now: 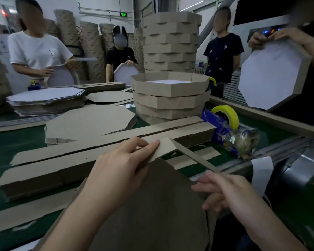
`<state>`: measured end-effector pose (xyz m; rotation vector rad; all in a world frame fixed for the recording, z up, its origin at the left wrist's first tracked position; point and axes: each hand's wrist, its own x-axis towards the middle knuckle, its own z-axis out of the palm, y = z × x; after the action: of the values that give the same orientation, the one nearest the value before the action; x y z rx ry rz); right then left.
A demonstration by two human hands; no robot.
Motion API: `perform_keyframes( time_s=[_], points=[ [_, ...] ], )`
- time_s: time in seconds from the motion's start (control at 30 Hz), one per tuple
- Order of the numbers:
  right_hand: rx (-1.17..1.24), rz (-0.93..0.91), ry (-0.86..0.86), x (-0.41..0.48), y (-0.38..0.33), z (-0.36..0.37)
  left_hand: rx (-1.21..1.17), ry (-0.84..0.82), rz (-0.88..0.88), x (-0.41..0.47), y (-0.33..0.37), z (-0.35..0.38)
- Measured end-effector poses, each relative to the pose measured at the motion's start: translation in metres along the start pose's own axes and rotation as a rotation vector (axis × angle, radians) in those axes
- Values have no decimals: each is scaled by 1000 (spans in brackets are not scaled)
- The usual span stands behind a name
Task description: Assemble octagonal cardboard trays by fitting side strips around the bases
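A brown octagonal cardboard base [158, 211] is tilted up in front of me, brown side facing me. A folded side strip [172, 148] wraps its top edge and runs down the right edge. My left hand [123, 165] presses the strip against the base's top edge, fingers on the strip. My right hand [227, 192] grips the base's right edge where the strip runs down. Loose flat strips [76, 156] lie in piles just beyond on the green table.
A stack of finished trays [170, 98] stands mid-table, with a taller stack behind. Flat octagonal bases [91, 122] lie left. A blue tape dispenser with yellow tape [225, 120] sits right. Several people stand around the table holding trays.
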<state>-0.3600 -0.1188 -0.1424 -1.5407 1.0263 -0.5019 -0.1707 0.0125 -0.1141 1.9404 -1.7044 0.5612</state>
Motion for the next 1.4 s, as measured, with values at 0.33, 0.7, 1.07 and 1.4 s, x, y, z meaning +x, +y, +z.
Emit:
perform_keyframes(
  time_s=[0.33, 0.7, 1.07, 1.4],
  points=[
    [-401, -1042, 42, 22, -17, 23, -103, 66, 33, 4, 8, 5],
    [-151, -949, -70, 49, -9, 16, -96, -36, -599, -52, -33, -2],
    [-196, -986, -243, 49, -19, 14, -495, 149, -496, -46, -13, -6],
    [-174, -941, -296, 52, -7, 23, -557, 117, -555, -49, -25, -1]
  ],
)
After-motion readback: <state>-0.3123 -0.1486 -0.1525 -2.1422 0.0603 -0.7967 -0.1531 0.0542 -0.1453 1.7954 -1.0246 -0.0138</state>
